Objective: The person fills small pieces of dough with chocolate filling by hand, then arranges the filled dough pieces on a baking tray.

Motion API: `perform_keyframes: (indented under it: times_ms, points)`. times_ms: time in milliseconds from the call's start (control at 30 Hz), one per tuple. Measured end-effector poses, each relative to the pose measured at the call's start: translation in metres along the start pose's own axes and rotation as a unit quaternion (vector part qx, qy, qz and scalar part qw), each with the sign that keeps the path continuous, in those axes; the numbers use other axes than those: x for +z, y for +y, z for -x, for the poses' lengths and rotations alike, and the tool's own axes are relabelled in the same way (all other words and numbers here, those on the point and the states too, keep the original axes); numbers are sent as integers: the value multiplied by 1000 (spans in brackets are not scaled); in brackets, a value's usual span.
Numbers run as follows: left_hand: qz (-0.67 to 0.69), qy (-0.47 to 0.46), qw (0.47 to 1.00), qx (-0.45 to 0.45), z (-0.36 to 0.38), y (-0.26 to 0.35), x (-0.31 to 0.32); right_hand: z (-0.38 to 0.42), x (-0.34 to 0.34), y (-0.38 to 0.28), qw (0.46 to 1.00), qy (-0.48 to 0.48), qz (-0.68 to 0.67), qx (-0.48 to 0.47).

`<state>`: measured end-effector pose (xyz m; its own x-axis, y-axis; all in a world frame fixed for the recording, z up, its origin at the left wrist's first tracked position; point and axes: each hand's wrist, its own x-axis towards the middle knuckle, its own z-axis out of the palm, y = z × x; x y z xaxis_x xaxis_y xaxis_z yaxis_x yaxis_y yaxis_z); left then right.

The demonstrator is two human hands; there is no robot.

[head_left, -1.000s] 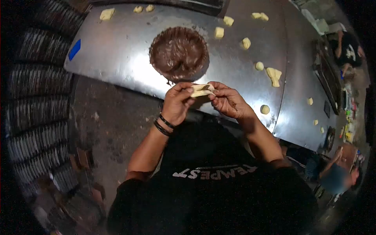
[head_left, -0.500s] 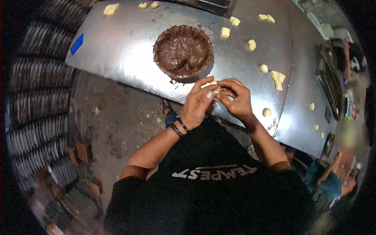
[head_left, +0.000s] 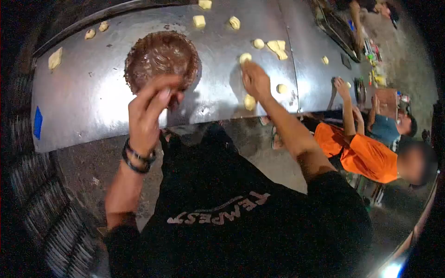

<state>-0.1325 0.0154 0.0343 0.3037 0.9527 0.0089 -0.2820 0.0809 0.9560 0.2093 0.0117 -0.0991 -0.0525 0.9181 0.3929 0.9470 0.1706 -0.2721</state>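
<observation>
My right hand (head_left: 256, 81) reaches over the metal table, its fingertips closed on a pale dough ball (head_left: 245, 58). Close beside the wrist lies another dough ball (head_left: 249, 102), and a third dough ball (head_left: 282, 89) sits to its right. Just beyond the hand are a small round of dough (head_left: 258, 44) and a flattened, wedge-shaped dough piece (head_left: 277, 49). My left hand (head_left: 150, 109), blurred, has its fingers bent over the near edge of a round mass of chocolate paste (head_left: 160, 58). Its fingertips are partly hidden.
Several dough pieces (head_left: 199, 21) lie farther back on the steel table (head_left: 222, 88). Two small lumps (head_left: 97, 29) and a flat dough piece (head_left: 55, 59) are at the left. A person in an orange shirt (head_left: 359, 150) works along the table at the right.
My hands, together over a piece of dough earlier, have parted. The left has gone to the chocolate paste, the right outward with a dough ball. The view has turned, showing the orange shirt.
</observation>
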Motion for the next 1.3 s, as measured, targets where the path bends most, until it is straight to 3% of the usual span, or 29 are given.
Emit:
perform_keyframes:
  times_ms: [33,100,133,167,233,300,333,367,433,500,567,600,667,700,800,900,933,1033,1067,1133,1167,1200,1267,1300]
  points:
    - [-28,23,999,10,15,2,-5,9,1,0,996,49,-26,-73]
    - [-52,88,994,-33,50,-2,-22,9,-32,-2,994,-47,-72,-74]
    - [-51,159,985,-52,66,-9,-28,-4,-54,-6,981,-164,-94,-40]
    - [-49,226,970,-74,84,-21,-33,-20,-58,4,953,-270,-119,66]
    - [-125,411,903,-19,121,-73,-49,-63,-50,21,945,-295,-100,94]
    - [-79,533,840,-67,178,-139,-82,-82,-15,21,972,-166,-157,64]
    - [-46,528,832,-163,230,-188,-110,-81,-2,22,976,-107,-183,49]
    - [-15,514,818,-258,281,-236,-136,-72,7,25,983,-93,-154,-30]
    - [-32,565,722,-397,373,-286,-111,-48,24,19,972,-42,-110,-203]
    - [7,607,641,-469,452,-309,-49,-40,5,35,939,-226,-174,-190]
    - [76,619,586,-517,500,-318,17,-41,2,66,929,-153,-203,-269]
    - [103,621,565,-534,515,-319,42,-52,-2,75,931,-168,-157,-282]
    - [128,609,542,-565,531,-321,68,-69,17,60,971,-110,-143,-156]
    - [126,601,541,-575,535,-322,69,-67,25,49,984,-80,-133,-90]
    - [108,589,567,-566,511,-320,34,-43,19,14,980,-107,-125,-111]
    - [48,586,634,-503,461,-324,-57,-26,5,47,957,-77,-171,-222]
    - [18,589,664,-460,433,-326,-95,-30,1,54,964,-47,-151,-216]
    - [-94,589,748,-292,332,-304,-212,-44,23,38,996,50,-72,-10]
    - [-118,590,762,-238,301,-285,-241,-45,23,24,998,16,-43,39]
    - [-139,575,782,-198,249,-237,-285,-27,14,7,999,-18,-31,4]
    - [-27,609,776,-162,222,-205,-277,-23,6,12,998,-61,-25,-4]
    - [87,636,756,-130,201,-192,-273,-32,-5,22,978,-132,-115,109]
    - [73,575,780,-234,213,-244,-298,-44,-21,45,857,-259,-298,331]
    - [56,541,789,-287,227,-264,-310,-67,-37,41,804,-233,-357,415]
